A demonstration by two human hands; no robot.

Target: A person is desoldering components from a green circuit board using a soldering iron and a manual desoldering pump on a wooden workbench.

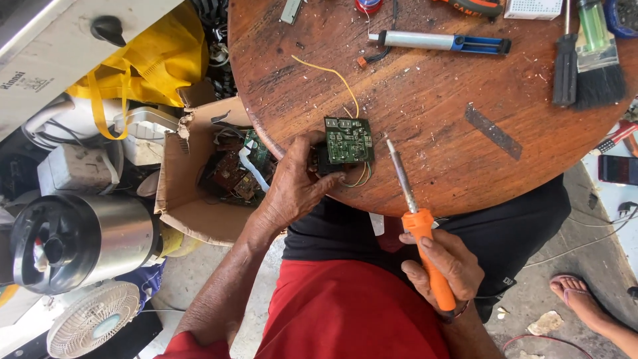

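A green circuit board (pixel 348 140) is held at the near edge of the round wooden table (pixel 425 100), pinched by the left hand (pixel 297 183) with fingers closed on the board's left side and underside. A yellow wire (pixel 332 74) is seen running from the board up across the table. An orange-handled soldering iron (pixel 417 223) is gripped in the closed right hand (pixel 444 264), its tip raised just right of the board, apart from it. Farther up the table, a blue-and-silver desoldering pump (pixel 438 42) and a black brush (pixel 597 60) are laid. Left of the table, a cardboard box (pixel 193 193) of electronic scrap is placed.
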